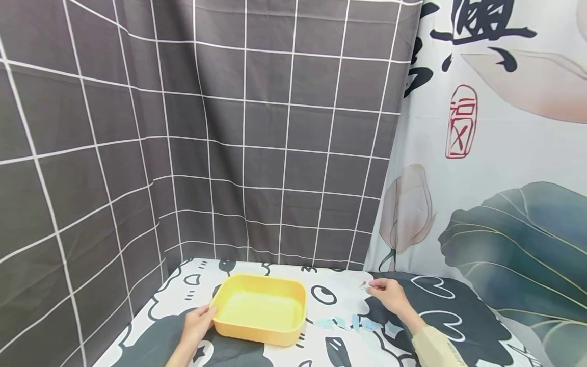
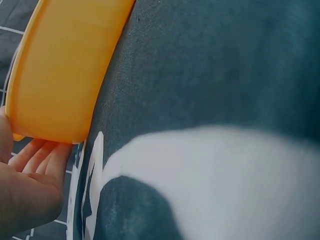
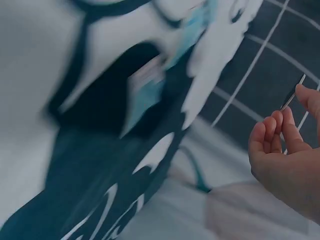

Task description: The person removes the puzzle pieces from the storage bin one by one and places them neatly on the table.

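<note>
A yellow rectangular plastic basin (image 1: pixel 259 334) sits on the patterned cloth, its inside bare. At its left side my left hand (image 1: pixel 196 326) grips the rim, the thumb at the top edge; in the left wrist view the fingers of that hand (image 2: pixel 37 182) lie against the basin's outer wall (image 2: pixel 65 75). Off to the right, my right hand (image 1: pixel 390 294) pinches a small thin flat piece (image 1: pixel 365 285), whitish with a bit of red, above the cloth. Seen edge-on in the right wrist view, this piece (image 3: pixel 293 92) sits between thumb and fingers of the hand (image 3: pixel 290 160).
Several light-blue flat pieces (image 1: pixel 367 324) lie on the cloth right of the basin. The black-and-white cartoon cloth (image 1: pixel 247 267) covers the surface. Behind it hangs a dark grid curtain (image 1: pixel 266 168), with a white floral curtain (image 1: pixel 422 142) on the right.
</note>
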